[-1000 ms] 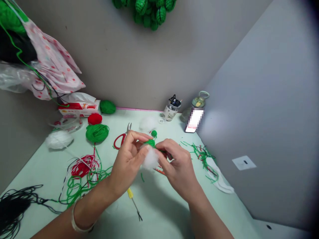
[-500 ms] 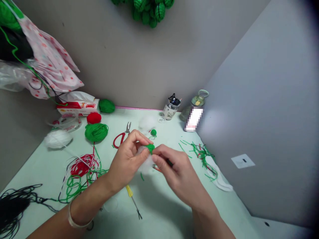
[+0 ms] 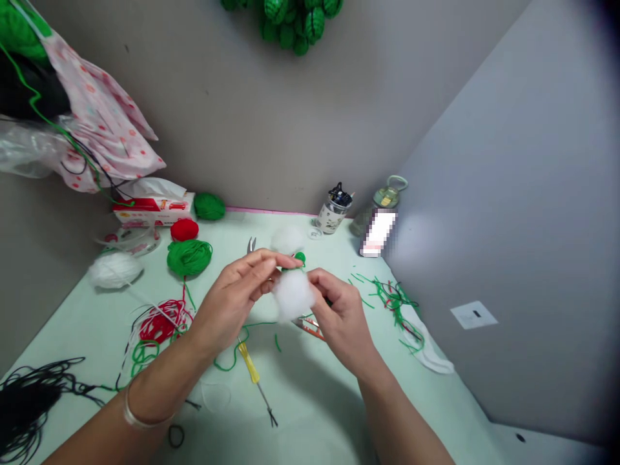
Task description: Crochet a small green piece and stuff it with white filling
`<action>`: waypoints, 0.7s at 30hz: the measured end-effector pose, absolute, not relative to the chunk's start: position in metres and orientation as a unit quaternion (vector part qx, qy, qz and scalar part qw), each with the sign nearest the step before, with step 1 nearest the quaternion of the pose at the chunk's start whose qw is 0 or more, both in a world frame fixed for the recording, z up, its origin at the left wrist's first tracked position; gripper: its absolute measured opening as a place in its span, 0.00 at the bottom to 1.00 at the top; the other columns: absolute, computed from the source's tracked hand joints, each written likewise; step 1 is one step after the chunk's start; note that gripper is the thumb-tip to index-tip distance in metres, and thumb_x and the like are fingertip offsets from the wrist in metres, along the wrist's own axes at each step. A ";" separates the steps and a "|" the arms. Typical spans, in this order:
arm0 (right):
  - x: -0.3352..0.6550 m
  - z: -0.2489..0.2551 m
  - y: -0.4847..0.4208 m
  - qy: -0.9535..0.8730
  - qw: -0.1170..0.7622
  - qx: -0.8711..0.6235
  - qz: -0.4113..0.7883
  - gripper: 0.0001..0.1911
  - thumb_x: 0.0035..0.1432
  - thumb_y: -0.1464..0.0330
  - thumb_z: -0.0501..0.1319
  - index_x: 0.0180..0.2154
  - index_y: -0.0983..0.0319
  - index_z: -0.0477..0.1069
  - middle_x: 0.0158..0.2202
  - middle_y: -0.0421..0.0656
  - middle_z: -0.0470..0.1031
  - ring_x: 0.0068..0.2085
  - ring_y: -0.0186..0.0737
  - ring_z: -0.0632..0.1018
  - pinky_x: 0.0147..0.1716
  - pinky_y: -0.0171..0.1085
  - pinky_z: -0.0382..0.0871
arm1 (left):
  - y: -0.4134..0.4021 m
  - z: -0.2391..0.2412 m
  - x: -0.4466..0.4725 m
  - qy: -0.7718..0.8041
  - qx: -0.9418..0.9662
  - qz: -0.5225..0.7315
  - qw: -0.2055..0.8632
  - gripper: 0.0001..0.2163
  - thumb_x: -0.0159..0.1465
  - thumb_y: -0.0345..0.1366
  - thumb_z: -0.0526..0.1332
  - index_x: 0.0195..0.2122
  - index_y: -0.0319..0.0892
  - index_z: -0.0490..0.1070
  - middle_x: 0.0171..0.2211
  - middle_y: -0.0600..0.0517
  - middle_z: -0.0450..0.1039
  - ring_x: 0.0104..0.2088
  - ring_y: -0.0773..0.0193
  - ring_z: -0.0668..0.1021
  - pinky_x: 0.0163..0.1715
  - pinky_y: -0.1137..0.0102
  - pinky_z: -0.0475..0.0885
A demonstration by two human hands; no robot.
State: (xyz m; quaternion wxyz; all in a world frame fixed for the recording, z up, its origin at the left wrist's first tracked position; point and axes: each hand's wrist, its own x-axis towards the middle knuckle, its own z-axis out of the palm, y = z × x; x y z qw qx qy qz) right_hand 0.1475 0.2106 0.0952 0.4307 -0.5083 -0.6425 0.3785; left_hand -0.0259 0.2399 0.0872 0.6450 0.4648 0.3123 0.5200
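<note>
A white tuft of fibre stuffing (image 3: 293,297) is up off the table between my two hands. My right hand (image 3: 341,316) is closed, pinching its right side with thumb and forefinger. My left hand (image 3: 239,294) is closed too, its fingers over a green crocheted piece (image 3: 289,268) that shows only as a thin strip above the stuffing. Just behind the fingertips lies a small green ball (image 3: 300,258). Orange-handled snips (image 3: 310,327) lie partly under my right hand. Below my left hand rests a yellow-handled tool (image 3: 249,363) with a thin shaft.
More stuffing (image 3: 288,239) lies farther back. Green yarn (image 3: 190,258), red yarn (image 3: 165,321), white yarn (image 3: 115,270) and black yarn (image 3: 29,403) spread over the left. Thread scraps (image 3: 397,307) lie at right. A cup (image 3: 333,215) and a phone (image 3: 378,232) stand at the back.
The stuffing has come forward into plain view between my hands. My left fingers have stretched out over the green piece, now mostly hidden. My right hand has shifted onto the stuffing.
</note>
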 end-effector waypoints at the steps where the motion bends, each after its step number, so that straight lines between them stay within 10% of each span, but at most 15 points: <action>1: 0.147 0.095 0.210 -0.649 0.428 -0.510 0.368 0.14 0.69 0.62 0.58 0.30 0.60 0.68 0.23 0.34 0.61 0.25 0.31 0.60 0.24 0.33 0.55 | 0.241 0.086 -0.025 0.309 0.454 0.526 0.650 0.06 0.67 0.41 0.68 0.37 0.47 0.83 0.42 0.49 0.82 0.43 0.58 0.80 0.41 0.68 0.75; 6: 0.148 0.093 0.210 -0.695 0.418 -0.517 0.275 0.12 0.69 0.64 0.57 0.33 0.60 0.73 0.23 0.36 0.66 0.25 0.32 0.64 0.26 0.34 0.59 | 0.244 0.078 -0.023 0.298 0.462 0.515 0.658 0.09 0.61 0.40 0.73 0.40 0.46 0.80 0.36 0.53 0.77 0.32 0.64 0.77 0.32 0.71 0.73; 14: 0.149 0.097 0.203 -0.795 0.358 -0.486 0.062 0.13 0.72 0.71 0.52 0.35 0.61 0.73 0.27 0.42 0.74 0.28 0.36 0.71 0.29 0.36 0.62 | 0.235 0.075 -0.016 0.317 0.504 0.530 0.604 0.07 0.62 0.33 0.70 0.40 0.45 0.75 0.40 0.52 0.78 0.42 0.61 0.80 0.43 0.68 0.75; 21: 0.146 0.102 0.203 -0.774 0.351 -0.505 0.150 0.11 0.71 0.69 0.56 0.34 0.59 0.71 0.25 0.37 0.70 0.25 0.33 0.67 0.27 0.33 0.60 | 0.228 0.071 -0.007 0.329 0.517 0.592 0.524 0.06 0.66 0.33 0.66 0.42 0.45 0.72 0.45 0.48 0.79 0.44 0.59 0.81 0.49 0.64 0.76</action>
